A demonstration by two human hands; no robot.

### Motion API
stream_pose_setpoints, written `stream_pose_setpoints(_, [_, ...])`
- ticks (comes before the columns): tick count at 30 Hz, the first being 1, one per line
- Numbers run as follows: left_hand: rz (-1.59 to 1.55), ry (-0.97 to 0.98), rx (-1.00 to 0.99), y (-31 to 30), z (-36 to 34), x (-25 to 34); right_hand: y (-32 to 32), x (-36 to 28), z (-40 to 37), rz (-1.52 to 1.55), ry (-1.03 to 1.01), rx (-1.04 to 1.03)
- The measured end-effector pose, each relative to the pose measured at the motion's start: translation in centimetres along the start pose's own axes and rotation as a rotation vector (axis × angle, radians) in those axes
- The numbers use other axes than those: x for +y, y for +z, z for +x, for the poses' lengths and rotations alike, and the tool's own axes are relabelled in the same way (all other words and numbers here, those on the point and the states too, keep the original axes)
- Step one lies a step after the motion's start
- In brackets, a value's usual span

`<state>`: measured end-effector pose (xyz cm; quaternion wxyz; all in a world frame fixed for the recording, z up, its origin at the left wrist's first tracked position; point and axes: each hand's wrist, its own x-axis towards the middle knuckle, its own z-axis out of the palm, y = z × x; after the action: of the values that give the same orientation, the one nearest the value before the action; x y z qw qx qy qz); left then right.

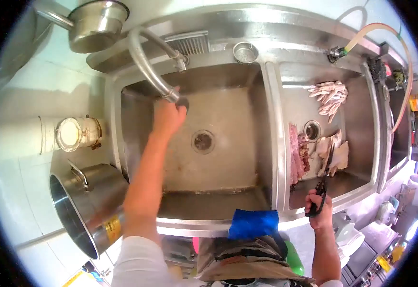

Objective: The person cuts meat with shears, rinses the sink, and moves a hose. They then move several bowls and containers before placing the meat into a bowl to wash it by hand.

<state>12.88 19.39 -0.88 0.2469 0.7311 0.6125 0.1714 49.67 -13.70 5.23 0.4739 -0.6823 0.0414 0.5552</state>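
Observation:
My left hand [170,117] is closed around the end of the curved metal faucet [147,62], above the large left sink basin [228,158]. A dark spot beside its thumb cannot be made out. In my right hand [321,217] are black-handled scissors [320,193], held at the front edge of the right basin [369,158]. Their dark blades point away from me, over pale pieces of meat [340,155]. To the left of these lie long pink strips of meat [296,158]. Farther back is a heap of whitish chicken feet [331,95].
A saucepan [99,28] is at the back left. A large steel pot [92,205] stands left of the sink. A small round metal strainer [245,52] sits on the back ledge. An orange hose [405,62] arches at the right. A blue cloth [253,223] hangs over the front rim.

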Motion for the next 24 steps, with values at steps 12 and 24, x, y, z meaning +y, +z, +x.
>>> stream_pose_setpoints(12, [0.499,0.189,-0.081,-4.7,7.0,1.8,3.3,-1.0,-2.9,0.024,-0.042,-0.044])
stream_pose_setpoints(24, [-0.599,-0.404,-0.07,0.7,-1.9,-0.5,7.3,0.2,-3.1,-0.02,0.073,-0.17])
